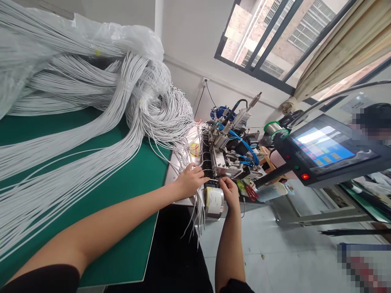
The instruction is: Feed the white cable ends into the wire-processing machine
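My left hand is closed around a thin white cable at the front edge of the bench machine. A short pale length of that cable runs across to my right hand, whose thumb and forefinger pinch its end. The exact tip is hidden by the fingers. Below my left hand, several loose white cable ends hang over the edge. A round, labelled metal unit sits just below the gap between both hands.
Large bundles of white cable lie across the green tabletop at left. To the right are a control screen on an arm, a wire spool and red-handled scissors. Another person is partly visible at far right.
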`<state>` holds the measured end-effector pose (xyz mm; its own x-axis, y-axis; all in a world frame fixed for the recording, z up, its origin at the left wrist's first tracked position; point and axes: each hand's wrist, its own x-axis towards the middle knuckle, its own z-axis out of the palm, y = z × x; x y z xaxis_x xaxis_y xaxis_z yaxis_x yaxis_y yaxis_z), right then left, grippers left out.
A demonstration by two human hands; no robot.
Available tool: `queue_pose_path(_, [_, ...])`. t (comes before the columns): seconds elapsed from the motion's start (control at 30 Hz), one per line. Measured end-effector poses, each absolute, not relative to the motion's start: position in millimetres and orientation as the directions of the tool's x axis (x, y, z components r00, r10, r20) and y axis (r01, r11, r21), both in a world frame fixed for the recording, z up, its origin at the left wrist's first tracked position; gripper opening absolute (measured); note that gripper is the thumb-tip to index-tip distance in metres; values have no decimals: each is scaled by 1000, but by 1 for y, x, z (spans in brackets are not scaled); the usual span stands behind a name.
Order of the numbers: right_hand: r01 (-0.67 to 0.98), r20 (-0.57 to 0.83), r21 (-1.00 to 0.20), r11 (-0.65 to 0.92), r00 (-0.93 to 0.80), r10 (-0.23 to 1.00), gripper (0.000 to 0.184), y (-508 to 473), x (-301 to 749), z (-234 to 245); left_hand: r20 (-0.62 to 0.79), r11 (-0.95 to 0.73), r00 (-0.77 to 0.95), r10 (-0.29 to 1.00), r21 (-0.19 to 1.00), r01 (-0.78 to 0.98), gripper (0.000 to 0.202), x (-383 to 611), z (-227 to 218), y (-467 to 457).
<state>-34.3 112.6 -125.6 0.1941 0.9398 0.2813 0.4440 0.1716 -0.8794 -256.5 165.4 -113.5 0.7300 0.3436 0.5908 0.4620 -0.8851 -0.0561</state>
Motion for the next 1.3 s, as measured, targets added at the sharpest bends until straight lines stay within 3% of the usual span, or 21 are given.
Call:
queue_pose_path(0.2, [407,254,-900,158,193,948,28,113,-35,-125,585,-884,728,358,-40,466,33,-256,-114,166])
queue_pose_path(0.5, [71,-1,-997,-21,271,963,28,119,-38,-136,565,-883,737,372,-29,468,31,-255,-111,165])
queue_pose_path(0.73, [8,-16,-1000,-20,311,950,35,110,-45,-140,582,-886,735,350,-51,462,32,-257,-112,166])
queue_pose_path(1.07, [206,138,-978,43,473,870,40,65,-33,-135,590,-891,729,348,-32,452,32,-260,-112,166])
queue_pose_path(1.2, [273,180,-960,56,455,872,35,44,-35,-122,606,-869,693,390,-6,495,29,-260,-112,165])
queue_pose_path(1.3, [359,190,-932,50,365,912,32,31,-43,-109,632,-885,690,354,-12,465,33,-261,-112,165])
